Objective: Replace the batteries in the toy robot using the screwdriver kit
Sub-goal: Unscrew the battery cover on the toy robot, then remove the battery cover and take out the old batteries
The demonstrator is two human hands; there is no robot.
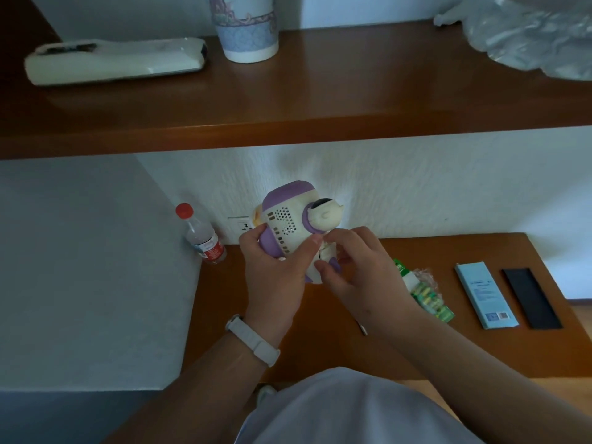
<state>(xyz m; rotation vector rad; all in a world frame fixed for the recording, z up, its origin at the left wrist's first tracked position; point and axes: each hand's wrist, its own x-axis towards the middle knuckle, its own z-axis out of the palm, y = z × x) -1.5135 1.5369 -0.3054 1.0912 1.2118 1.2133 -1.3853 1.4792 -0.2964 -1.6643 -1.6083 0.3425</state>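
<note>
Above the table (320, 347): robot (288, 219) held up.
Left grip (272, 270) wraps its body; right grip (362, 270) pinches a limb.

Dim rm. White textured wall (432, 187) at far side w/ a socket (239, 226) low down (partly hidden). Brown wood shelf (320, 100) above, brown bench (480, 354) below; plain wall (83, 267) at left, light wood floor (580, 322) right.

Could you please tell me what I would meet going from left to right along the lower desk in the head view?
First the red-capped water bottle → toy robot → green battery pack → light blue box → black tray.
</note>
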